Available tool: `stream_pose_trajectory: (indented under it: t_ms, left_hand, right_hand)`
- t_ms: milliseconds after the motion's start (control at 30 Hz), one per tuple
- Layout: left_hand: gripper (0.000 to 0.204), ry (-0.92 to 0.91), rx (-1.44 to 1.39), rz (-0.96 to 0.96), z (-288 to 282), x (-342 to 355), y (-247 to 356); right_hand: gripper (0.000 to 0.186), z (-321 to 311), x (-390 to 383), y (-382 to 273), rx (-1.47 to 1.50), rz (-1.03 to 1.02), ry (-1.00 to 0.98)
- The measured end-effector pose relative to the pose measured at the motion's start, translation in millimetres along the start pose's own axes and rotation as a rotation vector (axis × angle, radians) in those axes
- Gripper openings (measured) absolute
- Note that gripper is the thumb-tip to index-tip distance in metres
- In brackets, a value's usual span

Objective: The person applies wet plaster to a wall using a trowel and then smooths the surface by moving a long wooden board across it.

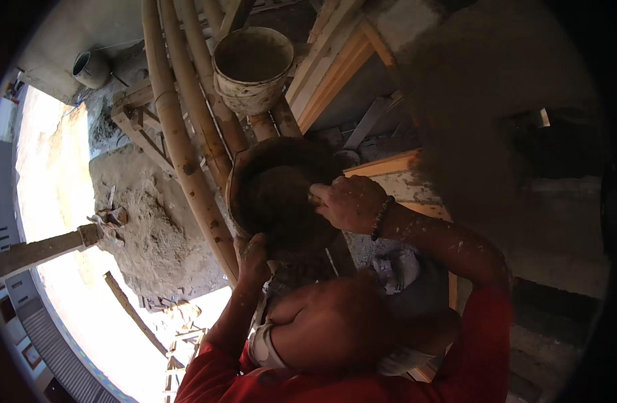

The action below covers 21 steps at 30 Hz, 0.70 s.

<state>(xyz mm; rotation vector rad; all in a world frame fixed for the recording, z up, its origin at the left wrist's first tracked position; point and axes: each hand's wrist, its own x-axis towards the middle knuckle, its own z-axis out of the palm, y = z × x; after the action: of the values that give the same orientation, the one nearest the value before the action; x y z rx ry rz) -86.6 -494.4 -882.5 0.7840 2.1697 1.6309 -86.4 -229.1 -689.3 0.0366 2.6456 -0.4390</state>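
Red sleeves [483, 329] flank a bare bent knee [335, 319] nearest the viewer. To the left lies a sandy heap [147, 235], then bamboo poles [171, 114]. The left forearm slants forward; its hand [253, 260] curls at the near-left rim of a wide, dark bowl [231, 185], centre, with a pale bucket [250, 94] beyond. The right arm bends sharply leftward, its fist [354, 203] closed around a short handle [314, 199] above the bowl's right side.
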Motion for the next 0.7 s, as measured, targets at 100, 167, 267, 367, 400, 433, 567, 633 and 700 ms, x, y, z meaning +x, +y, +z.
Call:
stream_pose_trajectory:
  t_ms: [100, 167, 267, 367, 400, 433, 567, 633, 700]
  left_hand:
    - [0.020, 0.099, -0.690, -0.561, 4.7, 7.5, 8.0]
    - [0.026, 0.064, -0.571, -0.521, 4.4, 10.4, 9.2]
    - [0.031, 0.036, -0.313, -0.367, 10.0, 7.7, 10.0]
    - [0.035, -0.068, 0.001, -0.130, -1.8, -2.7, -21.2]
    - [0.036, -0.100, 0.112, -0.034, -1.8, -4.5, -24.9]
    - [0.035, -0.125, 0.249, 0.080, -6.5, -4.6, -22.8]
    - [0.032, -0.018, -0.249, -0.186, -1.4, -0.2, 13.8]
    - [0.030, -0.017, -0.191, -0.236, -3.1, 0.6, 19.1]
    - [0.028, -0.027, 0.034, -0.099, -3.6, -1.4, 17.2]
  right_hand:
    - [0.017, -3.5, 7.5, 1.0, -0.336, -0.060, 0.291]
    - [0.019, 18.5, 26.3, -6.3, -0.477, -0.003, 0.196]
    - [0.016, 96.0, 34.0, 4.8, -0.417, -0.074, 0.209]
    - [0.017, 87.3, 16.2, -15.3, -0.223, -0.051, 0.001]
    - [0.018, 86.9, 6.6, -14.0, -0.204, -0.084, -0.017]
    - [0.018, 75.4, -1.4, -16.9, -0.195, -0.113, -0.033]
    - [0.018, 38.7, -30.7, -15.8, -0.125, -0.126, -0.044]
    - [0.018, 31.2, -39.1, -11.9, -0.062, -0.099, -0.047]
    - [0.020, 55.2, -28.1, -7.4, -0.116, -0.068, -0.060]
